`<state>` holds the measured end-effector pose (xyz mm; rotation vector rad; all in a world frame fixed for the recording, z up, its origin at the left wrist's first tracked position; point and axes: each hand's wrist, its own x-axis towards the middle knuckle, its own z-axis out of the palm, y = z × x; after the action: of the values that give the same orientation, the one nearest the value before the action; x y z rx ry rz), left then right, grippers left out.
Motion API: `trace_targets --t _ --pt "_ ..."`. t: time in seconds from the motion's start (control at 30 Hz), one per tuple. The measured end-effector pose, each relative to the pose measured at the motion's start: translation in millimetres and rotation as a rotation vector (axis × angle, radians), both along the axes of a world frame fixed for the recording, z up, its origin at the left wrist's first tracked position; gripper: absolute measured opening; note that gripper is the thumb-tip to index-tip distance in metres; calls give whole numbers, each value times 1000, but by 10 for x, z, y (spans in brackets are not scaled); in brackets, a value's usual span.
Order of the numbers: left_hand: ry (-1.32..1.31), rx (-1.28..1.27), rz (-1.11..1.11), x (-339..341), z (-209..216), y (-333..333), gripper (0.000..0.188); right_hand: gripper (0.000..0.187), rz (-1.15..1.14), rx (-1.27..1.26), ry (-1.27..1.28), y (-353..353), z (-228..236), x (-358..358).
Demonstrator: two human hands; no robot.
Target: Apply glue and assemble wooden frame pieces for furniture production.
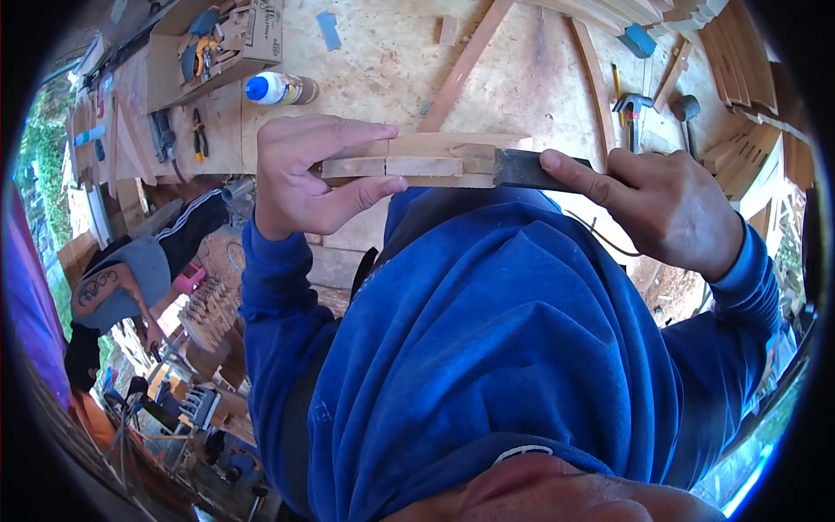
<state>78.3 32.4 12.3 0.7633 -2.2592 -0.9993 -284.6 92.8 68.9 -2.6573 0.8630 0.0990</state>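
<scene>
A pale wooden workpiece, with a narrow strip set along its edge, lies level in front of my body at the bench's near side. My left hand grips its left end, thumb below and fingers above. In my right hand is a dark flat block, perhaps a sanding block; the forefinger stretches along its top. The block's left end touches the right part of the workpiece. My right palm hides the other end of the block.
On the bench stand a cardboard box of tools and a lying blue-capped bottle. Pliers lie left, a hammer and mallet right. Wooden boards are stacked far right. Another person works at left.
</scene>
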Motion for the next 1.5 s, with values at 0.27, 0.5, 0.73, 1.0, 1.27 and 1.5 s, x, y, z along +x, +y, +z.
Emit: trace_targets --t 0.27,0.5,0.73,1.0,1.27,1.5 --pt "50 16 -8 -34 -28 8 40 71 15 23 6 -49 -100 8" --pt "37 -82 -5 -48 -23 8 39 76 71 77 -57 -126 -195 155" --pt "139 -120 72 34 -156 59 28 79 -27 154 -101 -62 -245 238" --pt "155 14 109 -65 -213 134 28 54 -81 326 -748 73 -1257 12" --pt "-210 -309 -161 -437 114 220 29 60 -1295 484 -1109 521 -1522 -108" --pt "-350 -118 -203 -348 310 178 36 74 -1321 364 -615 477 -2432 -1270"
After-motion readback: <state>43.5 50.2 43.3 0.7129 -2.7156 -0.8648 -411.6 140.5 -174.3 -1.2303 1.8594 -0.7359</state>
